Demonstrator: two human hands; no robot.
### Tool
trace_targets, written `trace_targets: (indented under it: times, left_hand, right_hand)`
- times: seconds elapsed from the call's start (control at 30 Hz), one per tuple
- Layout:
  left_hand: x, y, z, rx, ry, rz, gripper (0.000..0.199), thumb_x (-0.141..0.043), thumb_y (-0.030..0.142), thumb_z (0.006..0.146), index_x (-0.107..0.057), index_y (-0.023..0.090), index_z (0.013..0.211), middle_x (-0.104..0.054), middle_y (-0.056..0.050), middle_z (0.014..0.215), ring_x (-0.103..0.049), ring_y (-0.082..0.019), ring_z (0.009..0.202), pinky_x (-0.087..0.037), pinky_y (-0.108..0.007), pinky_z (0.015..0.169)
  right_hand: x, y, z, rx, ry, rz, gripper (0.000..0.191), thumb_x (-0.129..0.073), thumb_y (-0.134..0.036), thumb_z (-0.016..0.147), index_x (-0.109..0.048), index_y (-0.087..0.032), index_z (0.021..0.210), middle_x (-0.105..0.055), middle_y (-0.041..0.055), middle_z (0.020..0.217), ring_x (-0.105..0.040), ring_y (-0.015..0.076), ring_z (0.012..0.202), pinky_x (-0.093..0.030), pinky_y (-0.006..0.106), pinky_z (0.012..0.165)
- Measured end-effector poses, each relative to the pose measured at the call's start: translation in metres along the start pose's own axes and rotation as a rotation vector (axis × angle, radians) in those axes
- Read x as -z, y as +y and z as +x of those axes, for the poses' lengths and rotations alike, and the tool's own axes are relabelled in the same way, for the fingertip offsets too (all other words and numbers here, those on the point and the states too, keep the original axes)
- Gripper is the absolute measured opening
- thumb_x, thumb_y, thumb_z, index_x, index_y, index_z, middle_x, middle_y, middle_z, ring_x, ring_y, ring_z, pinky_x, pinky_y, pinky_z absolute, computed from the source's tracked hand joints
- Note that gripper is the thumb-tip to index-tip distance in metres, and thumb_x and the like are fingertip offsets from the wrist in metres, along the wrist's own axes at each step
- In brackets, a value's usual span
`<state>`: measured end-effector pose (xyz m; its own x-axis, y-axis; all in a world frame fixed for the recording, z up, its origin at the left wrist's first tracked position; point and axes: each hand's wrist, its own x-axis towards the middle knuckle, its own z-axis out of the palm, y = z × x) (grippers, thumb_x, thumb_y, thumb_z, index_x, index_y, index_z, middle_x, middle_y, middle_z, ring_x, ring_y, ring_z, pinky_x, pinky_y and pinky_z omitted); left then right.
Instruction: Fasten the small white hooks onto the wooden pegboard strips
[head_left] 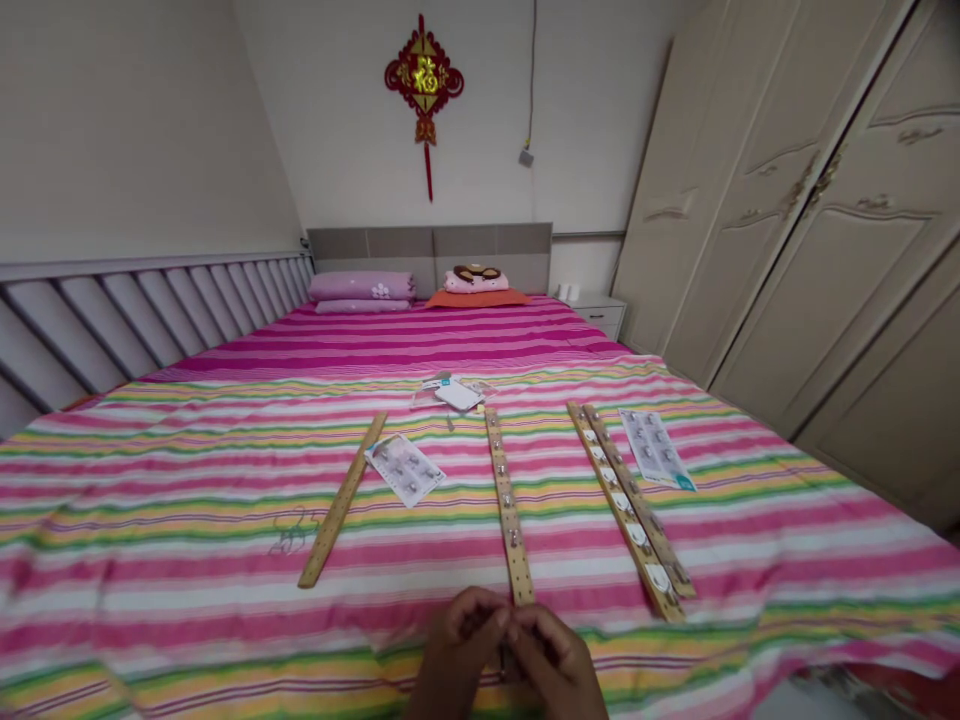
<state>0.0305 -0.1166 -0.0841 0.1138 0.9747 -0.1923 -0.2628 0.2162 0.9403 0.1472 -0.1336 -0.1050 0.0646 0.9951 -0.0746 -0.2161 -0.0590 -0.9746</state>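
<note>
Strip (519, 573) ahead, long axis pointing away, near end by right hand (559, 655); left hand (456, 650) just beside; both pinched narrow, contents unclear.

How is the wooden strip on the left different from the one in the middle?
The left strip bears no metal pieces, while the middle strip carries a row of shiny ones. The left strip lies at a clear slant; the middle strip points nearly straight away from the person. The left strip lies apart from both hands, while the middle strip's near end is at them. Both are long, flat and dotted with holes.
</note>
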Motion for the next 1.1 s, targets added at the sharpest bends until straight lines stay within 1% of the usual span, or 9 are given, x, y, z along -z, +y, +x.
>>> trace_targets:
  times: [0.1,0.2,0.3,0.4,0.47,0.63,0.8,1.0,1.1]
  left_hand:
    - [-0.002,0.001,-0.001,0.0,0.021,-0.03,0.03,-0.075,0.04,0.06,-0.061,0.014,0.066,-0.056,0.003,0.055,-0.048,-0.009,0.053,-0.035,-0.021,0.054]
    - [-0.004,0.002,-0.003,0.068,0.025,-0.159,0.03,-0.074,0.04,0.061,-0.057,0.015,0.065,-0.049,0.006,0.052,-0.041,-0.006,0.047,-0.031,-0.02,0.049]
    - [-0.009,0.004,-0.005,0.122,-0.006,-0.256,0.035,-0.073,0.042,0.062,-0.05,0.016,0.059,-0.043,0.007,0.048,-0.038,-0.006,0.045,-0.029,-0.02,0.046]
    - [-0.015,0.008,-0.009,0.139,-0.021,-0.268,0.038,-0.07,0.045,0.064,-0.045,0.017,0.056,-0.041,0.007,0.047,-0.038,-0.006,0.042,-0.027,-0.02,0.043]
    - [-0.019,0.01,-0.012,0.148,-0.012,-0.257,0.038,-0.07,0.046,0.064,-0.044,0.017,0.057,-0.04,0.008,0.046,-0.038,-0.006,0.04,-0.027,-0.02,0.041]
    - [-0.022,0.013,-0.014,0.152,-0.006,-0.248,0.037,-0.069,0.047,0.064,-0.045,0.019,0.059,-0.04,0.008,0.046,-0.038,-0.007,0.039,-0.028,-0.02,0.039]
    - [-0.02,0.01,-0.012,0.188,0.069,-0.197,0.04,-0.073,0.048,0.055,-0.046,0.019,0.059,-0.04,0.009,0.042,-0.035,-0.006,0.037,-0.024,-0.019,0.038]
    - [-0.023,0.015,-0.012,0.179,0.1,-0.195,0.036,-0.07,0.045,0.058,-0.046,0.019,0.059,-0.039,0.009,0.042,-0.033,-0.005,0.037,-0.023,-0.019,0.039]
    - [-0.023,0.016,-0.012,0.175,0.101,-0.188,0.036,-0.071,0.045,0.056,-0.046,0.019,0.059,-0.039,0.01,0.042,-0.033,-0.005,0.037,-0.022,-0.019,0.039]
  right_hand:
    - [-0.005,0.003,-0.007,-0.054,-0.013,0.015,0.04,-0.064,-0.056,0.065,-0.063,-0.017,0.069,-0.043,-0.0073,0.04,-0.033,0.0062,0.032,-0.024,0.017,0.036]
    - [-0.007,0.006,-0.011,-0.035,-0.002,-0.001,0.041,-0.065,-0.057,0.064,-0.062,-0.016,0.067,-0.042,-0.0073,0.035,-0.034,0.0063,0.03,-0.025,0.017,0.036]
    - [-0.006,0.008,-0.015,0.051,0.02,-0.057,0.038,-0.063,-0.054,0.068,-0.063,-0.017,0.067,-0.044,-0.0059,0.036,-0.038,0.0077,0.032,-0.028,0.018,0.036]
    - [-0.006,0.005,-0.017,0.189,0.054,-0.172,0.032,-0.06,-0.048,0.073,-0.064,-0.017,0.066,-0.049,-0.0031,0.043,-0.045,0.0095,0.036,-0.031,0.019,0.037]
    - [-0.007,0.001,-0.019,0.245,0.068,-0.21,0.031,-0.059,-0.047,0.074,-0.064,-0.018,0.065,-0.051,-0.0018,0.048,-0.047,0.0102,0.038,-0.033,0.02,0.037]
    - [-0.008,-0.006,-0.021,0.217,0.07,-0.192,0.031,-0.06,-0.049,0.074,-0.062,-0.019,0.065,-0.049,-0.003,0.043,-0.046,0.0105,0.036,-0.034,0.019,0.035]
    - [-0.009,-0.007,-0.021,0.205,0.048,-0.186,0.032,-0.059,-0.048,0.074,-0.061,-0.019,0.064,-0.049,-0.0034,0.043,-0.046,0.01,0.035,-0.033,0.019,0.035]
    - [-0.012,-0.01,-0.021,0.212,0.051,-0.186,0.033,-0.06,-0.05,0.073,-0.061,-0.019,0.063,-0.05,-0.0027,0.043,-0.047,0.0106,0.034,-0.034,0.019,0.033]
    - [-0.014,-0.012,-0.02,0.171,0.047,-0.157,0.033,-0.061,-0.05,0.072,-0.061,-0.018,0.062,-0.051,-0.0028,0.04,-0.046,0.0105,0.033,-0.033,0.019,0.032]
